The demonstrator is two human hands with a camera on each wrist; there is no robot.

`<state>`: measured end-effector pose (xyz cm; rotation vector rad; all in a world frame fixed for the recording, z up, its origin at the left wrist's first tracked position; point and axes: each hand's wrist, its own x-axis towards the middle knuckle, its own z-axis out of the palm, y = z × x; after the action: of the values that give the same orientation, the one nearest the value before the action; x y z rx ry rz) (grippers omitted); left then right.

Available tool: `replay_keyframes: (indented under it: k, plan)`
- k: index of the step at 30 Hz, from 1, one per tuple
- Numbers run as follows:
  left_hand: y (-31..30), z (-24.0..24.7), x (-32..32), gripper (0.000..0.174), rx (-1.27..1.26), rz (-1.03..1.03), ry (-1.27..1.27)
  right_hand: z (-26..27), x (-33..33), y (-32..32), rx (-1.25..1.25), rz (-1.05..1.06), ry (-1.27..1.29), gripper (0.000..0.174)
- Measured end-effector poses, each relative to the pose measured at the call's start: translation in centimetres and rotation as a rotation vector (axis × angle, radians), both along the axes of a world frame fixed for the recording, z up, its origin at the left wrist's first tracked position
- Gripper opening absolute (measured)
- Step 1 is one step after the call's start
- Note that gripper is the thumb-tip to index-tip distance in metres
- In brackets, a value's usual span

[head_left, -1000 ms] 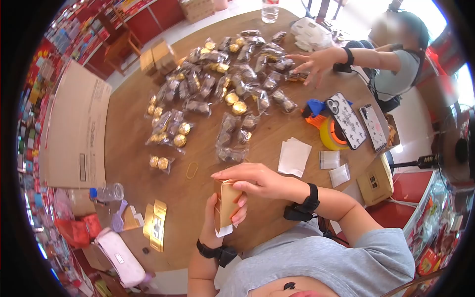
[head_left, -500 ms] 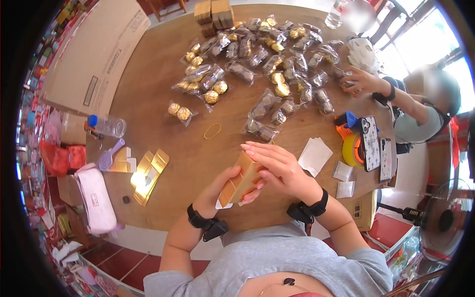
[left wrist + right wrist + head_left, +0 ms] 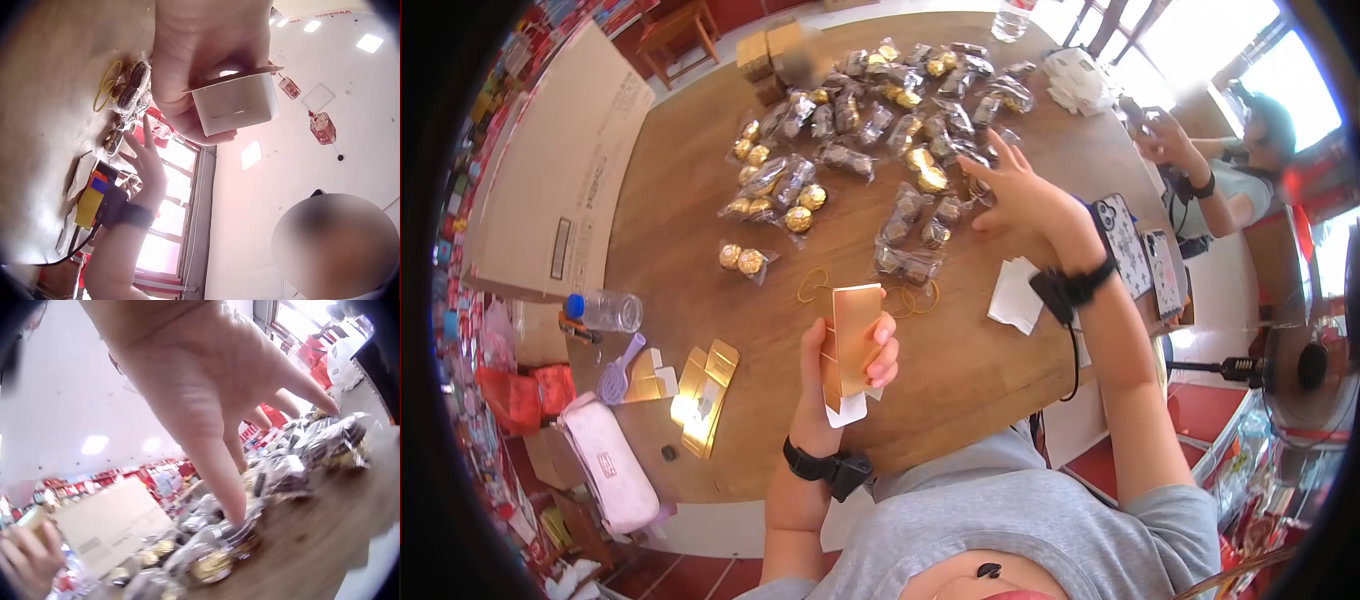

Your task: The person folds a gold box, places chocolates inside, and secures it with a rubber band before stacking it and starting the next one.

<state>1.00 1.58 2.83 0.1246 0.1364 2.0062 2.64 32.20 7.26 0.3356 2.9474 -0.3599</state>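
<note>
Upright in my left hand (image 3: 878, 352) is a small gold box (image 3: 856, 335), its white flap hanging at the bottom; the fingers curl round its side. The left wrist view shows the white inside of the box (image 3: 234, 105) at its open end. My right hand (image 3: 1030, 200) is stretched over the right side of the pile of wrapped chocolates (image 3: 845, 115), fingers spread. In the right wrist view this hand (image 3: 206, 387) has its fingertips just above or against clear packets (image 3: 237, 531); contact is hard to tell, and nothing is gripped.
Flat gold cartons (image 3: 705, 395), a purple brush (image 3: 615, 380), a bottle (image 3: 612, 311) and a pink pouch (image 3: 610, 462) lie left. White papers (image 3: 1013, 295) and phones (image 3: 1122, 245) are right, rubber bands (image 3: 915, 298) ahead. Another person's hand (image 3: 1170, 140) is raised beyond.
My right hand has left the box and reached forward over the packets, its fingers spreading. My left hand keeps the box, now more upright. The other person's hand has moved back from the pile.
</note>
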Motion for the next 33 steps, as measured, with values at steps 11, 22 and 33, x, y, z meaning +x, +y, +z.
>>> replay_keyframes:
  k: [11,22,33]
  plan:
    - [-0.3,-0.6,-0.9,0.062,0.025,0.041,0.011,-5.0,-1.1,0.2,-0.064,-0.133,0.272,0.047]
    - [-0.8,-1.4,-2.1,0.061,-0.07,0.131,0.046,12.7,8.5,8.3,-0.272,-0.132,0.519,0.035]
    - [0.1,-1.5,-2.3,0.057,-0.297,0.278,0.169,0.1,11.4,42.0,-1.044,-0.787,0.087,0.035]
